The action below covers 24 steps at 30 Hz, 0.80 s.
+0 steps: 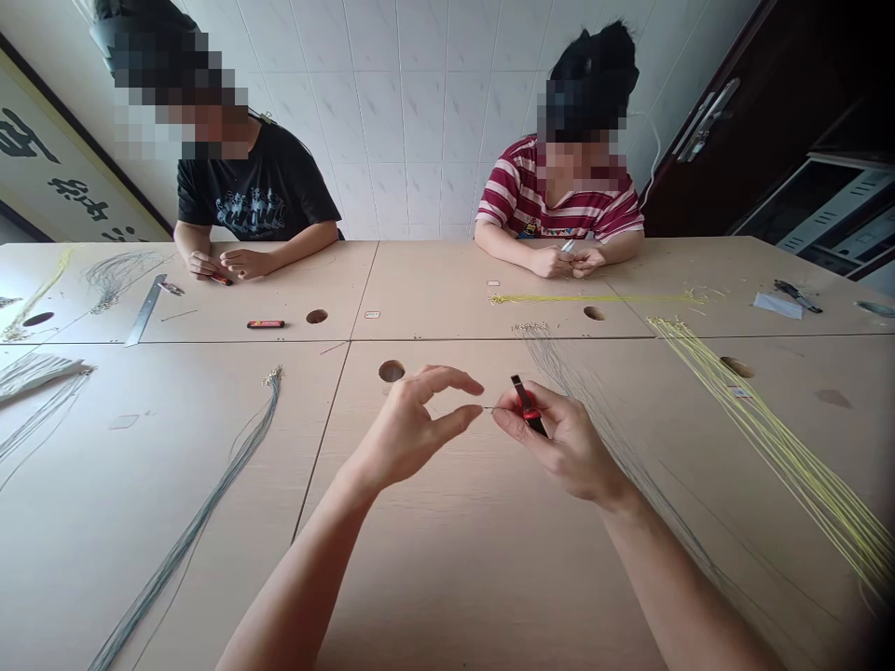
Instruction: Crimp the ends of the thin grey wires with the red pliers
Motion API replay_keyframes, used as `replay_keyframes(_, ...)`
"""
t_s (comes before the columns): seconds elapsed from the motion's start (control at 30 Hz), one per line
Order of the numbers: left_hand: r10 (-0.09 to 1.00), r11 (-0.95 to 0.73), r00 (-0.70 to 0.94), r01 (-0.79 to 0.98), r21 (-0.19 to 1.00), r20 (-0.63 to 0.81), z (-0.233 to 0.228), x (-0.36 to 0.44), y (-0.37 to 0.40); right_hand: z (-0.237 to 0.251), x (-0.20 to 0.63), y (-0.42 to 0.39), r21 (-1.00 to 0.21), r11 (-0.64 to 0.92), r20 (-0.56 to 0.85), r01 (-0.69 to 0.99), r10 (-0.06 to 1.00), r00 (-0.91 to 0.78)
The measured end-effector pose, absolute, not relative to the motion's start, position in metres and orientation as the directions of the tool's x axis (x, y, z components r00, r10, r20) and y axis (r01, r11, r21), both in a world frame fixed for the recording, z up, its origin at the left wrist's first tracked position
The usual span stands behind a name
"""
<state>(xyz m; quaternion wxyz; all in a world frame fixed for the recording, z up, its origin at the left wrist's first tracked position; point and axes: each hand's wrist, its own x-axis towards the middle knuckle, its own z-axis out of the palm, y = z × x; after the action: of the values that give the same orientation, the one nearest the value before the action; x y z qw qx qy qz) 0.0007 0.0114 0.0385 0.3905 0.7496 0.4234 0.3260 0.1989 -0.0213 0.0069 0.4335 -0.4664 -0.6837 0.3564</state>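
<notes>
My right hand [570, 447] is closed around a small red-and-black tool [530, 406], whose exact kind I cannot make out. A short, thin wire-like piece [489, 408] sticks out from its thumb and fingertips toward my left hand. Just left of it, my left hand [412, 424] is open, its index finger curved above and apart from the thumb. The left thumb tip is close to the end of that thin piece; whether they touch is unclear. Both hands are above the table [447, 559].
A bundle of grey wires [210, 513] lies to the left; loose grey wires [608, 438] and yellow wires [762, 447] lie to the right. Across the table sit two people, in a black shirt [255, 191] and a striped shirt [510, 186]. A steel ruler [145, 310] lies far left.
</notes>
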Motion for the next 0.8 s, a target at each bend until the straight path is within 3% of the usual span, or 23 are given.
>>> replay_keyframes(0.2,0.878,-0.310,0.466,0.377,0.873,0.110,0.0395,0.0031,0.0065,0.0082,0.1964,-0.0237,-0.911,0.295,0.247,0.289,0.950,-0.190)
replay_keyframes(0.6,0.866,-0.376,0.463,0.358,0.855,0.187,0.0353,0.0076,0.0053,0.0057,0.1953,-0.0247,-0.921,0.275,0.234,0.275,0.957,-0.173)
replay_keyframes(0.8,0.859,-0.371,0.484,0.364,0.854,0.168,0.0364,0.0081,0.0047,0.0065,0.1932,-0.0247,-0.817,0.426,0.384,0.389,0.905,-0.185)
